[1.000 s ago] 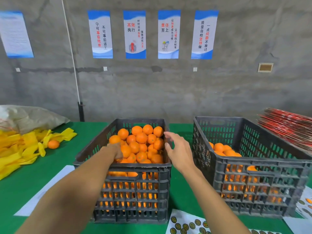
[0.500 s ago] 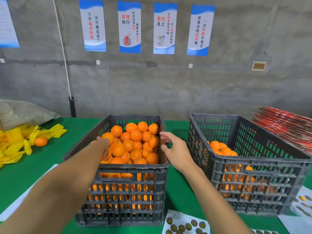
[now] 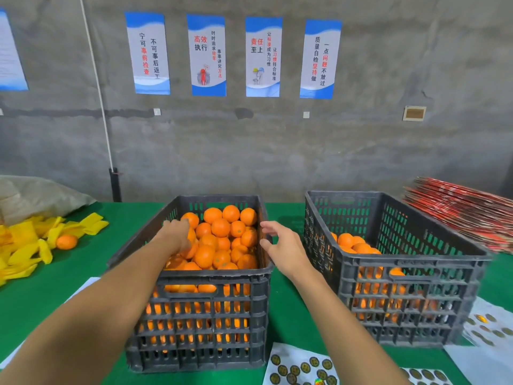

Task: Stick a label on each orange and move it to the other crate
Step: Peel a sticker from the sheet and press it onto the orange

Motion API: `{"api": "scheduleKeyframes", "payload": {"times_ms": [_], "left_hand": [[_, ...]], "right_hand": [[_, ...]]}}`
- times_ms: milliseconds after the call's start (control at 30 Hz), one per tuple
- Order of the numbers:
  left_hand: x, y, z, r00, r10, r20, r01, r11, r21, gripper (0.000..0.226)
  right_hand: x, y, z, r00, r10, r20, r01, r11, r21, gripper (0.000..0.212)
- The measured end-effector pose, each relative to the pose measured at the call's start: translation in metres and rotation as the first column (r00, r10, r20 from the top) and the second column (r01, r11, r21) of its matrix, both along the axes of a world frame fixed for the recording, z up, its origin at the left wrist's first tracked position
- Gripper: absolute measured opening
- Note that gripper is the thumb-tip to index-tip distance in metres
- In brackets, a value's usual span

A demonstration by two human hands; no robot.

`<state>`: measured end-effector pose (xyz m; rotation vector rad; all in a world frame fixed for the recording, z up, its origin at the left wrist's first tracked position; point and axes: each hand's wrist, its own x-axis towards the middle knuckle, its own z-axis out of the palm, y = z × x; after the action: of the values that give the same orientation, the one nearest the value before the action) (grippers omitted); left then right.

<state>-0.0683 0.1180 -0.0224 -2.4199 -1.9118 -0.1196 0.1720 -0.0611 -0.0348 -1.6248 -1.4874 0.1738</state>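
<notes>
A dark plastic crate (image 3: pixel 194 279) on the green table is heaped with oranges (image 3: pixel 220 227). My left hand (image 3: pixel 175 236) reaches into its left side and lies curled over the fruit, with the fingertips hidden among the oranges. My right hand (image 3: pixel 283 245) hovers at that crate's right rim, fingers apart and empty. A second dark crate (image 3: pixel 410 265) to the right holds a lower layer of oranges (image 3: pixel 354 243). A sheet of round gold labels (image 3: pixel 302 366) lies in front, between the crates.
More label sheets (image 3: pixel 488 326) lie at the right. Red flat packs (image 3: pixel 460 215) are stacked at the far right. Yellow wrappers (image 3: pixel 25 243), a loose orange (image 3: pixel 66 241) and a sack (image 3: pixel 36 195) sit at the left. White paper (image 3: pixel 83 284) lies under my left arm.
My left hand has slid farther over the oranges toward the crate's back left. My right hand has stayed by the right rim, fingers still apart.
</notes>
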Motion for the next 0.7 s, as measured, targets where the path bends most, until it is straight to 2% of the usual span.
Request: {"api": "scheduleKeyframes", "payload": {"times_ms": [133, 333, 467, 567, 700], "left_hand": [[0.01, -0.027, 0.017, 0.952, -0.106, 0.288, 0.088, 0.993, 0.078, 0.08], [0.034, -0.096, 0.031, 0.783, -0.283, 0.553, 0.184, 0.956, 0.229, 0.085], [0.058, -0.146, 0.038, 0.647, -0.387, 0.657, 0.191, 0.916, 0.352, 0.077], [0.075, -0.176, 0.04, 0.566, -0.468, 0.679, 0.228, 0.88, 0.416, 0.07], [0.092, -0.203, 0.03, 0.473, -0.507, 0.72, 0.256, 0.861, 0.439, 0.068]], "right_hand": [[-0.004, -0.009, 0.003, 0.999, 0.004, -0.045, -0.004, 1.0, 0.018, 0.045], [-0.004, -0.032, 0.008, 0.993, 0.01, -0.116, 0.002, 0.994, 0.105, 0.036], [0.004, -0.053, -0.002, 0.994, -0.035, -0.108, 0.04, 0.998, 0.052, 0.035], [0.01, -0.07, -0.017, 0.994, -0.059, -0.093, 0.059, 0.998, -0.011, 0.034], [0.015, -0.09, -0.035, 0.99, -0.067, -0.125, 0.061, 0.997, -0.053, 0.034]]}}
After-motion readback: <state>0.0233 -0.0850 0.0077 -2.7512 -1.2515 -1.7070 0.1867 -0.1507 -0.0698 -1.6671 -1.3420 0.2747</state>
